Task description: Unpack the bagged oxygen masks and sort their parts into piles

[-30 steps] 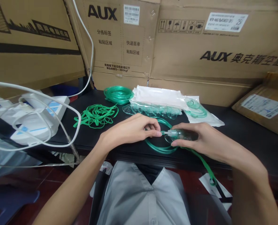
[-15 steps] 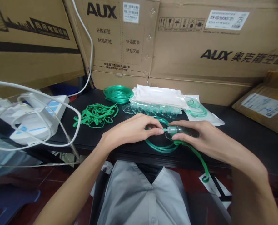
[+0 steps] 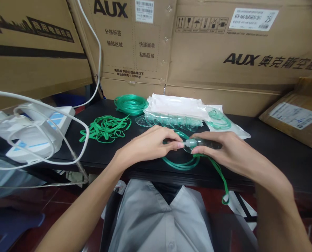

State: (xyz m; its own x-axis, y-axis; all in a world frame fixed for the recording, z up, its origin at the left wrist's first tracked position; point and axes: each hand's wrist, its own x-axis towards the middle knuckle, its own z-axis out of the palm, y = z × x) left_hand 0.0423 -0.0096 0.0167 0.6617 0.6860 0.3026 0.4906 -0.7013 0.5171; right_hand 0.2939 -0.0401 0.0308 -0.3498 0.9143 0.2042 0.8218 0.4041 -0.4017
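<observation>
My right hand [image 3: 224, 147] is closed around a clear oxygen mask [image 3: 207, 143], its translucent connector [image 3: 191, 142] pointing left. A green elastic strap [image 3: 221, 175] trails from the mask over the front edge of the table. Thumb and fingers of my left hand [image 3: 158, 141] pinch the tube end at the tip of that connector. How deep the tube sits is hidden by the fingertips. Below both hands lies a loop of green tubing [image 3: 181, 167] on the black table [image 3: 145, 168].
Farther back are a coil of green tubing [image 3: 131, 104], loose green straps [image 3: 106, 128], a row of clear masks [image 3: 171, 121], white packets [image 3: 177, 105] and a bagged set [image 3: 225, 122]. White cables [image 3: 86, 140] and a white device [image 3: 37, 136] stand left. Cardboard boxes [image 3: 135, 52] line the back.
The hanging end of the green strap has swung left. Both hands keep their grip at the connector, nearly in place, and the view has shifted slightly.
</observation>
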